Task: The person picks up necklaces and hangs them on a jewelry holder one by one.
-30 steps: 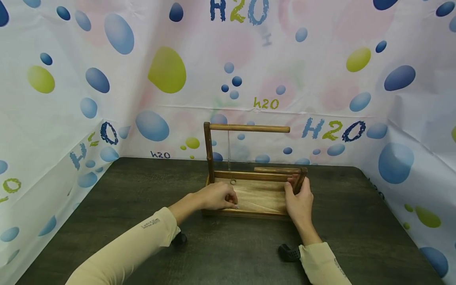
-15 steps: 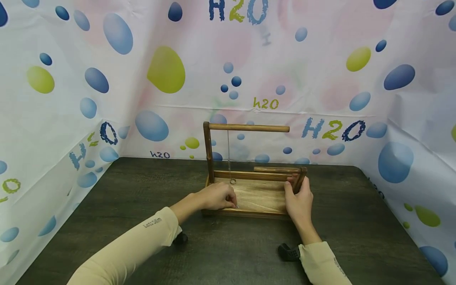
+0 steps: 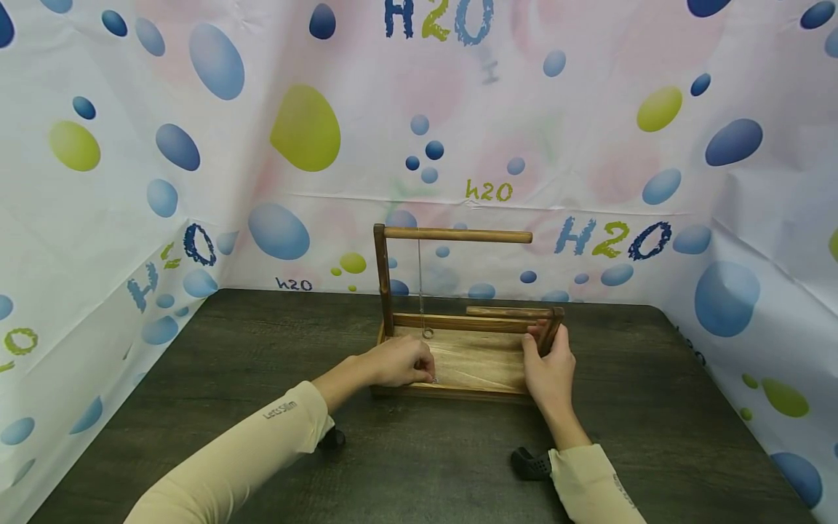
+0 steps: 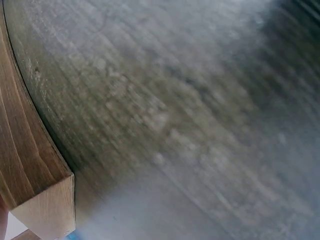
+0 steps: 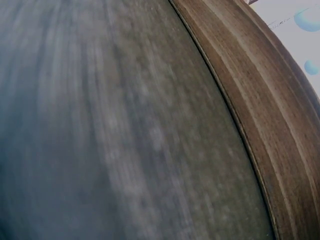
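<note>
A wooden jewelry stand (image 3: 484,362) with a shallow tray stands at the middle of the table in the head view. From its upper bar a thin necklace (image 3: 420,280) hangs, with a small ring-shaped pendant (image 3: 428,334) at its lower end. My left hand (image 3: 402,362) is over the tray's left front, fingers curled, pinching a tiny shiny piece mostly hidden by the fingertips. At the stand's right end my right hand (image 3: 550,371) grips the short post (image 3: 552,331), thumb in front and fingers behind. Neither wrist view shows the fingers' grip.
The dark tabletop (image 3: 419,466) surrounds the stand. Behind it and along both sides hangs a white sheet (image 3: 366,73) with blue and green spots. The stand's upper bar (image 3: 458,234) juts right from its tall left post (image 3: 384,280); a lower bar (image 3: 504,313) juts left.
Both hands stay nearly still. The shiny piece at the left fingertips shows a little less than a second ago.
</note>
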`<state>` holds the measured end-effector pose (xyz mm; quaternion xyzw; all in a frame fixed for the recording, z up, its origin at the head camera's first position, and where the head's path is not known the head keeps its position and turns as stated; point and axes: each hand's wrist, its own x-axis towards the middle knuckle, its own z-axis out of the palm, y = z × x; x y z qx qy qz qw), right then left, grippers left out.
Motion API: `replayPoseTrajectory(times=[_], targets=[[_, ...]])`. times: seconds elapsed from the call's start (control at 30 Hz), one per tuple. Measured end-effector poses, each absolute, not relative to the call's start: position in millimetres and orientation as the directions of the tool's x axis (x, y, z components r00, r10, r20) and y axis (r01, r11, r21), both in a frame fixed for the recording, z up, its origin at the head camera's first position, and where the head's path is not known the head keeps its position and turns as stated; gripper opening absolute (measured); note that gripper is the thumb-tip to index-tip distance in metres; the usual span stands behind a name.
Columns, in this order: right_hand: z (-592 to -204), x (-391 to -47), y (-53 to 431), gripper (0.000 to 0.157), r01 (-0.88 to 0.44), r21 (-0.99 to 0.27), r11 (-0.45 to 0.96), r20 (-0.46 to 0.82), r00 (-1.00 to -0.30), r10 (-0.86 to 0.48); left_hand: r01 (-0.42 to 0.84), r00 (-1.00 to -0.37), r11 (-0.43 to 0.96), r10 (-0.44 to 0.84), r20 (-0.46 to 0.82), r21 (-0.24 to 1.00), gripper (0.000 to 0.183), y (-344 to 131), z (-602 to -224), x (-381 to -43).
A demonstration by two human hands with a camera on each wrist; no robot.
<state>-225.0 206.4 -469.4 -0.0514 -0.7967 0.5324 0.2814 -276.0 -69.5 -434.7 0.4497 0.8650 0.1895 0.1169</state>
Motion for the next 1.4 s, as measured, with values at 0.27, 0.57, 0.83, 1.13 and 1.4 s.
replayPoseTrajectory(times=[0.27, 0.57, 0.83, 1.13, 1.4], targets=[[-469.3, -224.6, 206.8, 0.031, -0.222, -0.878, 0.423, 0.396, -0.835, 0.382, 0.735, -0.561, 0.521, 0.827, -0.042, 0.434, 0.014, -69.1, -435.8, -275.6], [-469.4, -223.7, 206.8, 0.030, -0.218, -0.878, 0.425, 0.392, -0.837, 0.381, 0.737, -0.562, 0.526, 0.826, -0.049, 0.424, 0.013, -68.3, -435.9, -275.6], [-468.3, -223.4, 206.4, 0.031, -0.219, -0.878, 0.426, 0.395, -0.834, 0.386, 0.744, -0.572, 0.545, 0.818, -0.053, 0.385, 0.013, -65.2, -435.6, -277.0], [-469.6, -223.5, 207.1, 0.031, -0.214, -0.886, 0.412, 0.382, -0.842, 0.382, 0.753, -0.563, 0.537, 0.825, -0.051, 0.381, 0.016, -65.6, -437.8, -278.5], [-468.1, -223.2, 206.1, 0.031, -0.218, -0.878, 0.425, 0.394, -0.834, 0.386, 0.744, -0.582, 0.535, 0.813, -0.004, 0.400, 0.015, -68.4, -439.4, -277.5]])
